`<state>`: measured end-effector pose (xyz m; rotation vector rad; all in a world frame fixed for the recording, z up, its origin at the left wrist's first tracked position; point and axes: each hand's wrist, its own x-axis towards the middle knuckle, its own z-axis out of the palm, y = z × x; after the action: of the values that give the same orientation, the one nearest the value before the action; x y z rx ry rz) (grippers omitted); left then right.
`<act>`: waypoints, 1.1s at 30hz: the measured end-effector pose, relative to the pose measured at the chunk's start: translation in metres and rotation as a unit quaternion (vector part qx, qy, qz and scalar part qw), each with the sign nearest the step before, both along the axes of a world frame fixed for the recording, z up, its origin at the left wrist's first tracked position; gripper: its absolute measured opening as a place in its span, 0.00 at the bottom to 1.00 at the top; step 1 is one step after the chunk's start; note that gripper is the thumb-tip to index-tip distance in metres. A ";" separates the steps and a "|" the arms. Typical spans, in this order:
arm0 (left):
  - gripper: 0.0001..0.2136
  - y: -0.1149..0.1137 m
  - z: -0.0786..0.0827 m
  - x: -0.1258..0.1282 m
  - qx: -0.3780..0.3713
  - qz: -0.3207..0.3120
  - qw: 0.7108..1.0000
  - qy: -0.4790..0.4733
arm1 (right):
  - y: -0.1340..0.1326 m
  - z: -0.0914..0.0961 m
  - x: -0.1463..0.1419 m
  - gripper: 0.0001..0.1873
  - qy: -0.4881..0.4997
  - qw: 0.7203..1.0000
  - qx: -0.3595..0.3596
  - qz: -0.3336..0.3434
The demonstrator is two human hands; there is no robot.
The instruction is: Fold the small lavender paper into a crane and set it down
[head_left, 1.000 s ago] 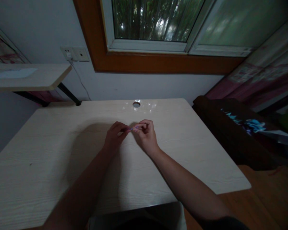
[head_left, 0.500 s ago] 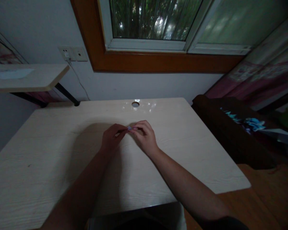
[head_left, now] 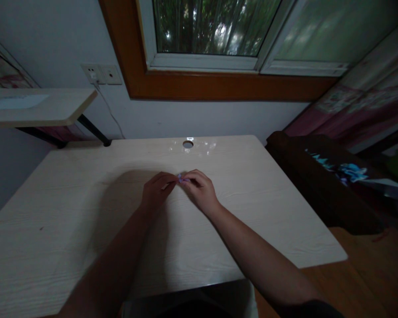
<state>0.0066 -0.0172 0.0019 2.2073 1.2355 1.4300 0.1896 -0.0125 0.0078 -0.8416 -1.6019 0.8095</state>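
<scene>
Over the middle of a pale wooden table [head_left: 69,229], my left hand [head_left: 157,192] and my right hand [head_left: 200,190] meet fingertip to fingertip. Both pinch a tiny purplish piece [head_left: 182,178], perhaps a strip of paper, too small and dim to name. The fingers of both hands are curled and closed round it. The hands rest low, on or just above the tabletop. Both forearms reach in from the bottom edge of the view.
A round cable hole [head_left: 187,144] sits near the table's far edge, below a wood-framed window [head_left: 212,84]. A small shelf [head_left: 36,106] juts out at the left, with a wall socket [head_left: 101,74] and cord beside it. Dark furniture [head_left: 318,176] stands at the right.
The hands have drawn closer together and sunk slightly toward the table. The purplish piece between them looks shorter and more bunched than a second ago.
</scene>
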 end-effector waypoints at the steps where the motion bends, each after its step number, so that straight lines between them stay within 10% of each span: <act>1: 0.06 0.000 0.001 0.000 -0.008 0.001 1.000 -0.001 | 0.000 0.000 0.000 0.04 -0.004 1.000 0.006 0.001; 24: 0.04 0.002 -0.002 0.003 -0.060 -0.024 0.994 -0.084 | 0.001 -0.003 -0.001 0.04 0.022 0.999 -0.047 0.003; 33: 0.07 0.004 -0.005 0.006 -0.126 -0.031 0.982 -0.135 | 0.005 -0.010 -0.006 0.11 0.118 0.976 -0.179 0.036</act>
<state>0.0126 -0.0133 -0.0035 1.8020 1.1709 1.4053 0.1834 -0.0076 -0.0021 -0.9038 -1.3005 1.2277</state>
